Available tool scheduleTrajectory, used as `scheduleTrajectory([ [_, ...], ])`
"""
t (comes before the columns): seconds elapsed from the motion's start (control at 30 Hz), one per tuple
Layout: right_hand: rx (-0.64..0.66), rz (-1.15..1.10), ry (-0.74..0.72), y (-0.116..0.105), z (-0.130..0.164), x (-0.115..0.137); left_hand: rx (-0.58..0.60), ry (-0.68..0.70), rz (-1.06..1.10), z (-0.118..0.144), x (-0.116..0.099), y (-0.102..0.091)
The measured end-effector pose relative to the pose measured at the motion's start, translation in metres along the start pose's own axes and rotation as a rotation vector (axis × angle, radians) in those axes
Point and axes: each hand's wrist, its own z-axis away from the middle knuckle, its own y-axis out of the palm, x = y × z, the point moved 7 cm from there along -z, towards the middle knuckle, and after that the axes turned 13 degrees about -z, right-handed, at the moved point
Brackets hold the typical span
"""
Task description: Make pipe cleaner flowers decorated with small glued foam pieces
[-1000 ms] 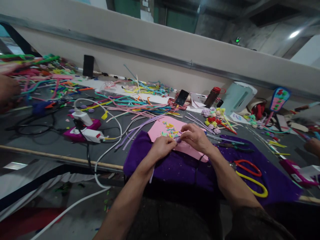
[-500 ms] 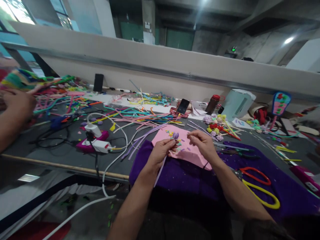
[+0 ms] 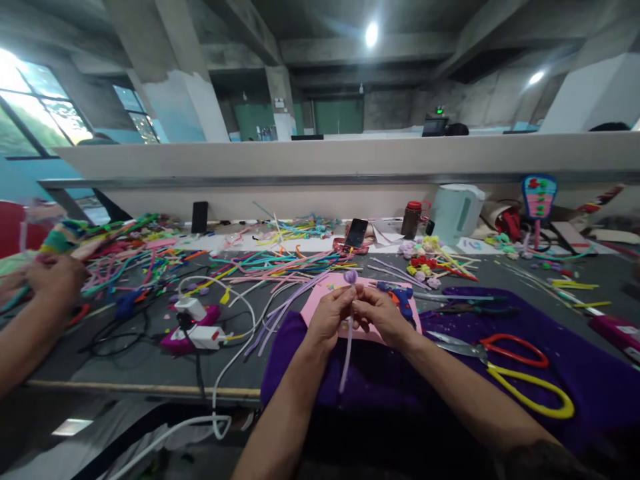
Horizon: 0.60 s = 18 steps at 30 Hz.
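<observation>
My left hand [image 3: 331, 315] is closed in a pinch around a purple pipe cleaner flower [image 3: 351, 275], just below its rolled head. The flower's stem [image 3: 346, 367] hangs down under my fingers. Pressed against it, my right hand [image 3: 384, 313] is closed too, its fingertips at the same spot; my fingers hide the exact contact. Beneath both hands lies a pink sheet [image 3: 320, 293] on a dark purple cloth [image 3: 285, 347]. Beside my right hand, a blue glue gun [image 3: 400, 297] rests on the sheet.
Scissors [image 3: 530, 383] with red and yellow handles and pliers [image 3: 475, 309] lie at right. Pipe cleaners [image 3: 280, 263] spread behind. A power strip [image 3: 193, 337] with a looping white cable sits left. Another person's hand [image 3: 57, 280] works at far left. A kettle [image 3: 456, 212] stands at the back.
My right hand has moved left to meet my left hand at the flower. The glue gun now shows beside it. The head view has tilted up and levelled.
</observation>
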Motion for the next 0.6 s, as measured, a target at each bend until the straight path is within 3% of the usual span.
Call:
scheduleTrajectory([
  [0.13, -0.016, -0.037, -0.023, -0.004, 0.002, 0.014, 0.044, 0.013, -0.016, -0.004, -0.004, 0.005],
  [0.33, 0.021, -0.067, -0.015, -0.007, 0.000, 0.016, 0.044, -0.012, 0.004, -0.015, 0.010, 0.000],
  [0.6, 0.036, 0.006, 0.029, -0.009, -0.003, 0.001, -0.129, 0.032, 0.059, -0.011, 0.012, -0.012],
])
